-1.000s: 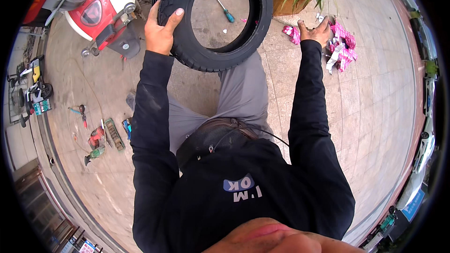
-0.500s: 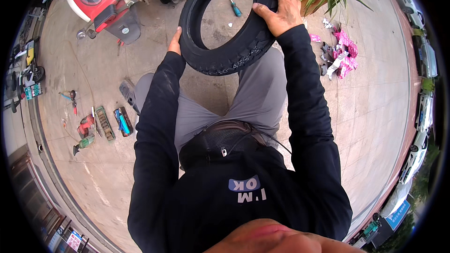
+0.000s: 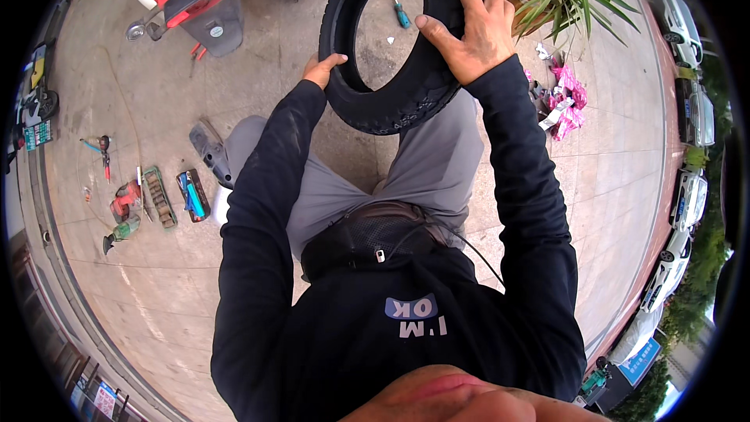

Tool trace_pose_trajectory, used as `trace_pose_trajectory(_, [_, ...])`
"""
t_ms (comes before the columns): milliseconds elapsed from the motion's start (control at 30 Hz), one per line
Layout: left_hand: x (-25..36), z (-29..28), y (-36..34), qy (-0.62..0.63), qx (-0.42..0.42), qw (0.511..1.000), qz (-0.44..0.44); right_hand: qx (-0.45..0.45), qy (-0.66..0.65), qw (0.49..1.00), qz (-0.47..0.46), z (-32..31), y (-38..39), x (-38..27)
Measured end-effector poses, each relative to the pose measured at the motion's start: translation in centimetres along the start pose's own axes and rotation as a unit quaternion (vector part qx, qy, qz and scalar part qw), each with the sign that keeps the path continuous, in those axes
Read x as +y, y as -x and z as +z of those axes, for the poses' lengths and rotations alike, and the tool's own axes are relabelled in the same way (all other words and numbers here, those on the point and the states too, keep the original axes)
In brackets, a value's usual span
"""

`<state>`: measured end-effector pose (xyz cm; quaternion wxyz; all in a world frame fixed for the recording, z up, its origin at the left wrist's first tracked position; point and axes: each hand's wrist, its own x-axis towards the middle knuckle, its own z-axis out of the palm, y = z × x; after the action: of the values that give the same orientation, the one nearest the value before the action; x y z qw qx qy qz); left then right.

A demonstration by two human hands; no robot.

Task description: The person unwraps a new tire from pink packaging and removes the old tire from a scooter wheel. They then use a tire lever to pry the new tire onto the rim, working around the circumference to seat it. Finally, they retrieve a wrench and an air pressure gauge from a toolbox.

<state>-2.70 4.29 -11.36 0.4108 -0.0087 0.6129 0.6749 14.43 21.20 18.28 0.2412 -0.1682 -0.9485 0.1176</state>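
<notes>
A black rubber scooter tyre (image 3: 391, 47) was held upright above the knees, gripped by the left hand (image 3: 323, 70) at its lower edge and the right hand (image 3: 469, 27) over its tread.

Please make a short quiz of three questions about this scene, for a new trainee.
1. True or false: both hands hold the black tyre.
2. Which hand grips the tyre's upper right side? A) left hand B) right hand C) neither
3. Fill in: seen through the tyre's hole, a ______ with a teal handle lies on the pavement.

Key
1. True.
2. B; the left hand holds the lower left edge.
3. Screwdriver.
</notes>
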Motion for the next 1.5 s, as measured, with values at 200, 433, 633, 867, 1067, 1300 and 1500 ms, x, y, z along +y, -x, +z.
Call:
trace_pose_trajectory(200, [0.2, -0.6, 0.4, -0.001, -0.004, 0.996, -0.085, 0.171, -0.01, 0.982, -0.079, -3.3, -3.7, 5.2])
trace_pose_trajectory(433, [-1.7, 1.7, 0.5, 0.027, -0.059, 0.99, -0.126, -0.06, -0.293, 0.948, 0.104, 4.1, -4.3, 5.7])
trace_pose_trajectory(633, [-0.5, 1.4, -0.4, 0.012, -0.072, 0.993, -0.097, -0.054, -0.393, 0.913, 0.09, 1.4, -3.5, 3.6])
trace_pose_trajectory(867, [0.5, 0.6, -0.4, 0.106, -0.001, 0.994, -0.002, -0.055, -0.259, 0.962, 0.068, 0.5, -2.7, 7.6])
trace_pose_trajectory(1067, [7.5, 0.0, 4.4, 0.3, 0.013, 0.946, 0.122, 0.012, -0.542, 0.812, 0.218, 0.4, 3.7, 13.7])
trace_pose_trajectory(1300, [10.2, -2.0, 12.7, 0.274, -0.071, 0.851, 0.442, 0.077, -0.651, 0.746, 0.117, 1.5, 10.4, 12.4])
trace_pose_trajectory(1500, [8.5, -5.5, 14.8, 0.294, -0.054, 0.803, 0.516, 0.061, -0.715, 0.694, 0.064, 2.3, 11.5, 14.7])
